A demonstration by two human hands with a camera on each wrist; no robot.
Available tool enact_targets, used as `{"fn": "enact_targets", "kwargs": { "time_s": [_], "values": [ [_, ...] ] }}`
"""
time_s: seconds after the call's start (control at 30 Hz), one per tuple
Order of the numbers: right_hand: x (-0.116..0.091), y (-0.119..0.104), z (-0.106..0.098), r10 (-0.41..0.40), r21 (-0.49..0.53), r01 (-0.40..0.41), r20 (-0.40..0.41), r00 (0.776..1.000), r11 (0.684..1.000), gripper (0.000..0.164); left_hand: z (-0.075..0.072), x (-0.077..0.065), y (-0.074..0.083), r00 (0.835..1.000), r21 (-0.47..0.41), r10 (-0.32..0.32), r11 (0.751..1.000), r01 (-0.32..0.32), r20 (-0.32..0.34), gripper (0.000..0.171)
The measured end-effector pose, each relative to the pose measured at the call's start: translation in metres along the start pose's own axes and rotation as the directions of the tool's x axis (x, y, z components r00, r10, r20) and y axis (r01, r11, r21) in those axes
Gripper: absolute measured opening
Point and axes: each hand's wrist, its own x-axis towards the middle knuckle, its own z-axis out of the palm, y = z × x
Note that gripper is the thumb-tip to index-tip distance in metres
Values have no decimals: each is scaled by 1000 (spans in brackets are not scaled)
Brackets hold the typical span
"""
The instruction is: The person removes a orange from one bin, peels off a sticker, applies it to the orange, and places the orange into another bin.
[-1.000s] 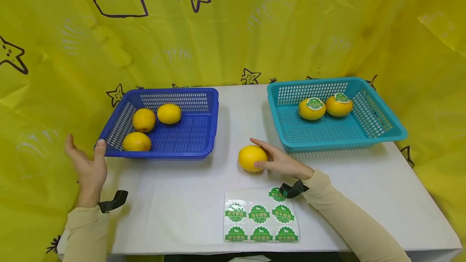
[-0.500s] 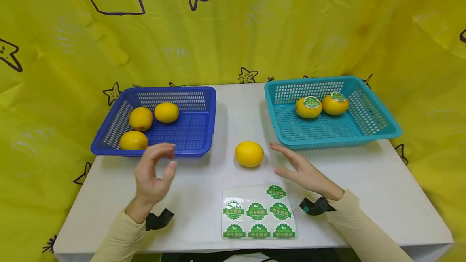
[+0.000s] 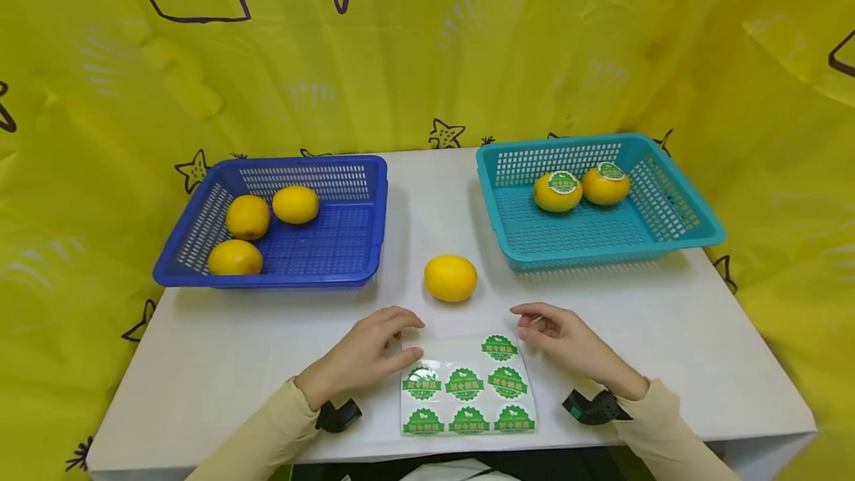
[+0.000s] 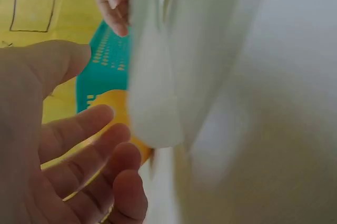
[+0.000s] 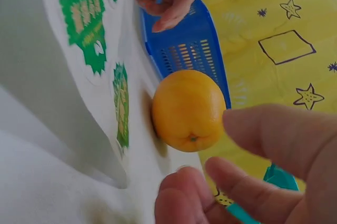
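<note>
A sheet of round green stickers (image 3: 467, 410) lies near the front edge of the table. At its upper left edge is my left hand (image 3: 367, 353), its fingers loosely bent and nothing gripped; in the left wrist view the white sheet fills the space beyond the fingers (image 4: 79, 129). My right hand (image 3: 571, 344) hovers by the sheet's upper right corner with thumb and fingers apart, as the right wrist view shows. Whether either hand touches the sheet, I cannot tell. Just behind the sheet, a single orange (image 3: 450, 278) sits on the white table, untouched.
A blue basket (image 3: 337, 273) at the back left holds three plain oranges (image 3: 249, 217). At the back right, a teal basket (image 3: 601, 251) has two oranges (image 3: 557, 200) bearing green stickers. Behind the table (image 3: 220, 384) hangs a yellow curtain (image 3: 387, 73).
My right hand has let go of the orange and drawn back toward the sticker sheet. My left hand has come from beside the blue basket rightward to the sheet's left edge.
</note>
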Motion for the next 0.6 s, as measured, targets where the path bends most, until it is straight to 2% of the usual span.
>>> {"fn": "enact_targets", "kwargs": {
  "time_s": [0.13,0.27,0.4,0.6],
  "values": [
    [-2,-1,6,44,-109,-47,-24,999,993,36,8,0,-4,994,35,-75,997,73,81,39],
    [-3,-3,10,51,-207,-63,-60,997,976,34,11,1,-4,992,68,-88,994,82,92,38],
    [-2,-3,13,63,-201,-72,-53,997,977,35,13,3,-5,993,47,-79,996,75,83,34],
    [0,0,17,37,-202,-50,-66,997,978,31,13,5,-6,991,-3,-101,995,101,88,28]
  ]
}}
